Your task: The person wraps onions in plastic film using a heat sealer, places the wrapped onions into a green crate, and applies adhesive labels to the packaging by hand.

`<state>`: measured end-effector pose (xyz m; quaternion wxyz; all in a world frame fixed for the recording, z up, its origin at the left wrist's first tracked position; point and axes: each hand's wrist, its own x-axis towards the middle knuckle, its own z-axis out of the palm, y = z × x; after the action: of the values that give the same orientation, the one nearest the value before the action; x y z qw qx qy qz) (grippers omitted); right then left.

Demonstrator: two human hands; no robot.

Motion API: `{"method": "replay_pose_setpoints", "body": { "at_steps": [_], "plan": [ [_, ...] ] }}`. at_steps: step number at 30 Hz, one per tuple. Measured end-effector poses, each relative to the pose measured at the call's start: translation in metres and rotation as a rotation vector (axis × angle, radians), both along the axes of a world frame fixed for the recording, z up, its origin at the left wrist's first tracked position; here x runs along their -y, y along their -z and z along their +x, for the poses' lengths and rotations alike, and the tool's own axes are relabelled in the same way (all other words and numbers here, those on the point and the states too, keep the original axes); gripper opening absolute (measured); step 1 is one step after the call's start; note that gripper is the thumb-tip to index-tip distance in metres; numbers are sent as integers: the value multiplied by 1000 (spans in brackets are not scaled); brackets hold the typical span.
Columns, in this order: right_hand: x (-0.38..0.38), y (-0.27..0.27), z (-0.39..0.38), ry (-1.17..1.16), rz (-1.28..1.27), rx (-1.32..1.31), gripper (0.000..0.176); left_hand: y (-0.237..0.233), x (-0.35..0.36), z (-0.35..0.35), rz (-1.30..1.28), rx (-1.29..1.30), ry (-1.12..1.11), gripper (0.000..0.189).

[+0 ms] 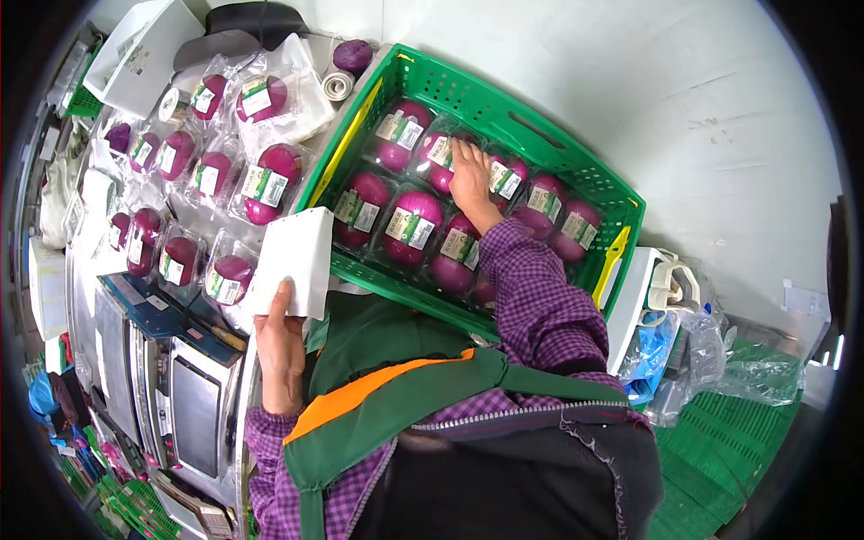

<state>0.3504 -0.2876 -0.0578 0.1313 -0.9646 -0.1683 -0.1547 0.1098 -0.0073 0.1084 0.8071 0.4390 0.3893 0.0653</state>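
Observation:
A green perforated crate (pixel 540 306) with yellow handles holds several purple, round vegetables in clear packs with green and white labels. My right hand (pixel 472 180) reaches into it, fingers fairly straight, lying on a labelled pack (pixel 438 162) in the back row. Below it, a front-row pack (pixel 412 227) shows its label. My left hand (pixel 282 337) grips a white rectangular sheet or board (pixel 295 261) by its lower edge, beside the crate's left end. The thumb lies on the white face; the other fingers are largely hidden behind it.
More purple packs (pixel 265 183) stand in rows at the left. A white box (pixel 142 58), a tape roll (pixel 175 104) and a loose purple vegetable (pixel 353 57) lie farther back. Flat machines (pixel 194 409) stand lower left. Plastic bags (pixel 693 360) hang right of the crate.

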Motion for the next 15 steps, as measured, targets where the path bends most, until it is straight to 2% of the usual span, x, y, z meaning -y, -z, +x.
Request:
{"method": "replay_pose_setpoints", "body": {
  "at_steps": [1,2,4,5,7,9,10,11,13,15],
  "plan": [
    [-2,1,0,31,-59,58,45,-2,1,3,54,33,15,32],
    [-4,3,-3,36,-45,-20,47,-5,3,6,58,37,11,32],
    [-5,4,-6,43,-73,-18,49,-15,9,13,323,114,58,26],
    [-4,5,-8,51,-104,-19,51,-19,12,16,324,113,53,26],
    [-3,-8,-8,35,-102,-85,55,-27,17,23,929,125,290,23],
    [-7,-26,-10,74,-23,-252,54,-29,28,33,1249,370,329,23],
    [-10,-29,-12,34,201,-196,45,-29,29,37,1388,416,382,25],
    [-14,-33,-14,19,200,-198,45,-28,30,39,1524,459,442,28],
    [-27,-78,-30,69,1222,-873,41,-23,32,40,1834,512,510,33],
    [-31,-99,-47,-47,1665,-1355,62,-14,29,37,1831,548,565,28]
  ]
}}
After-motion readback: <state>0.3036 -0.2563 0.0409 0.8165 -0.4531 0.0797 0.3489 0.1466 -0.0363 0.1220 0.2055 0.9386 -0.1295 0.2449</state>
